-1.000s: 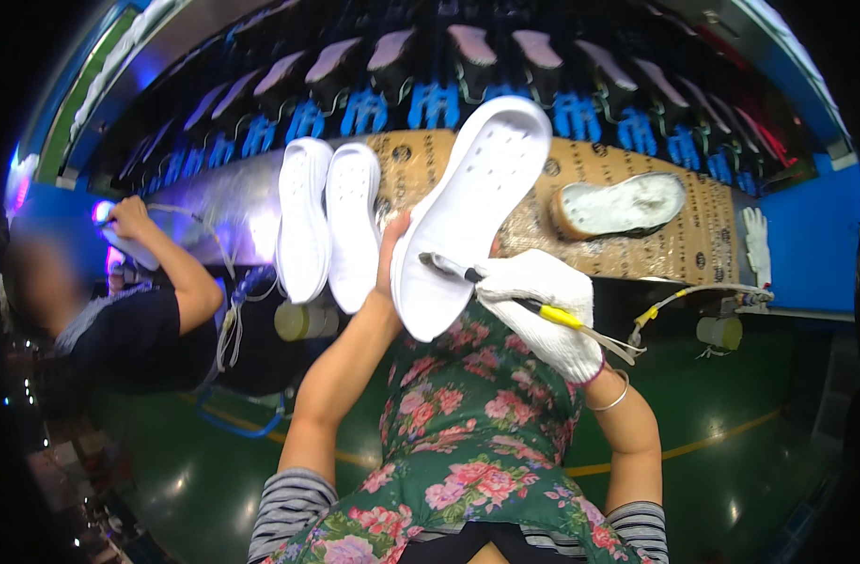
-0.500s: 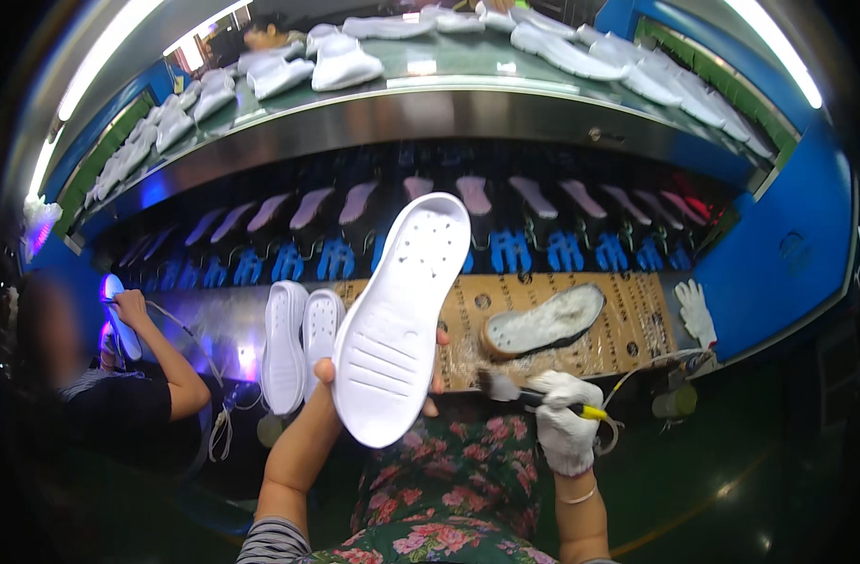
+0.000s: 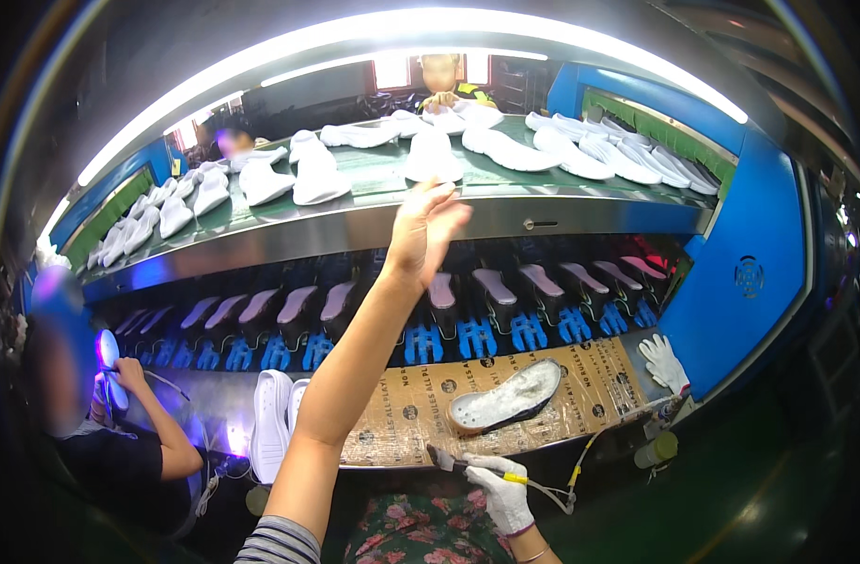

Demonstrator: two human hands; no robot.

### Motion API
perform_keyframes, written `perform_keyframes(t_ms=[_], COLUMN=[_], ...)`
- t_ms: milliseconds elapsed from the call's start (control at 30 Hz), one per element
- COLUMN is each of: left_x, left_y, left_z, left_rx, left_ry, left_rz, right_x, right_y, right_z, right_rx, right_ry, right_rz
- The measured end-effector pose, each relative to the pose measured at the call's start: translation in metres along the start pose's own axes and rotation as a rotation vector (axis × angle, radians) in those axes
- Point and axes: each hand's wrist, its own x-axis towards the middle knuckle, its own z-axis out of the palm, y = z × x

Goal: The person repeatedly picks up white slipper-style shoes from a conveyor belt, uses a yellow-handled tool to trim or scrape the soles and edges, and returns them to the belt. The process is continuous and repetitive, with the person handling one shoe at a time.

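My left hand (image 3: 428, 230) is bare and reaches up to the front edge of the green conveyor belt (image 3: 374, 174). Its fingers are apart and slightly blurred, with nothing between them. Just beyond the fingertips a white shoe sole (image 3: 434, 155) rests on the belt. Low down at the right, my right hand (image 3: 501, 495), in a white glove, grips a brush (image 3: 443, 458) with dark bristles, a yellow band and a pale hose. Above that brush, a sole with a whitish, smeared inside (image 3: 505, 397) lies on the cardboard sheet (image 3: 392, 414) covering the bench.
Several white soles (image 3: 515, 150) line the belt. Beneath it hang pinkish sole forms (image 3: 494, 286) over blue clamps (image 3: 475, 336). More white soles (image 3: 271, 423) stand left of my forearm. A spare glove (image 3: 662, 364) lies at right. One co-worker (image 3: 120, 461) works at left, another (image 3: 444, 80) behind the belt.
My left hand has moved up and away to the belt and let go of the white sole. My right hand has shifted slightly left and down with the brush. The view has tilted up.
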Motion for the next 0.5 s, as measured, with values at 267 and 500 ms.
perform_keyframes(t_ms=[267, 500], left_x=[0.104, 0.098], left_y=[-0.001, 0.010], left_z=[-0.045, -0.074], left_rx=[1.550, 1.749], left_ry=[0.210, 0.360], left_rz=[0.433, 0.427], right_x=[-0.004, -0.006], right_y=[0.021, 0.017], right_z=[0.007, 0.013], right_rx=[0.089, 0.031], right_ry=[-0.073, 0.007], right_rz=[0.021, 0.077])
